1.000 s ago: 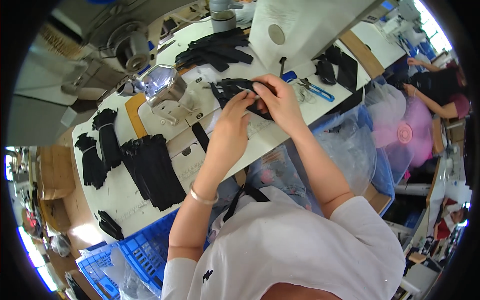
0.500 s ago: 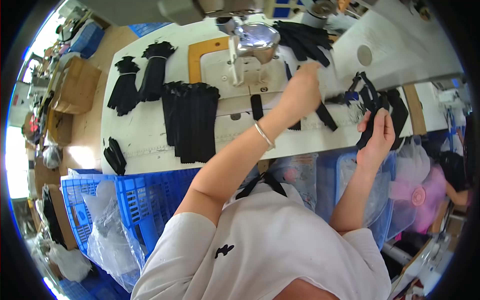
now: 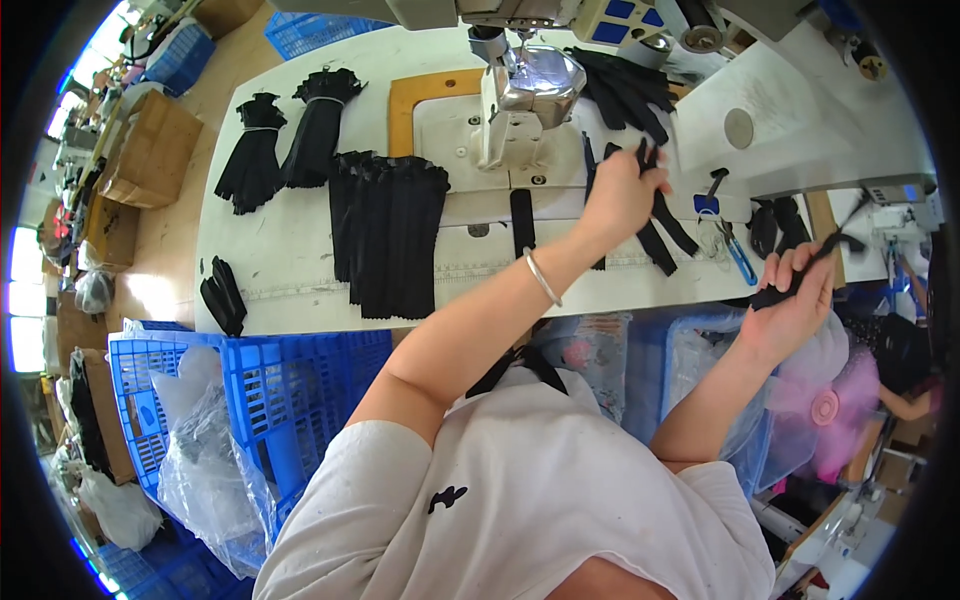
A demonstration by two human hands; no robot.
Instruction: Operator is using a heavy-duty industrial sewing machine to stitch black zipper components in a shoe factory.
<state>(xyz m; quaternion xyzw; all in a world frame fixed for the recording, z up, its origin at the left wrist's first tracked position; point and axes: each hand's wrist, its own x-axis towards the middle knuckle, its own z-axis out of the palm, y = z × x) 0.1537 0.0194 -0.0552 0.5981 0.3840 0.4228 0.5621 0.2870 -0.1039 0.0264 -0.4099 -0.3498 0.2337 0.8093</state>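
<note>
Since a second ago the two hands have parted. The left hand (image 3: 618, 195) now reaches far over the worktop (image 3: 290, 250) beside the sewing machine (image 3: 525, 85), its grip closed on black fabric strips (image 3: 660, 215). The right hand (image 3: 795, 295) has drawn off to the right past the edge, pinching one black strip (image 3: 815, 255). The pieces look to be getting separated rather than joined.
</note>
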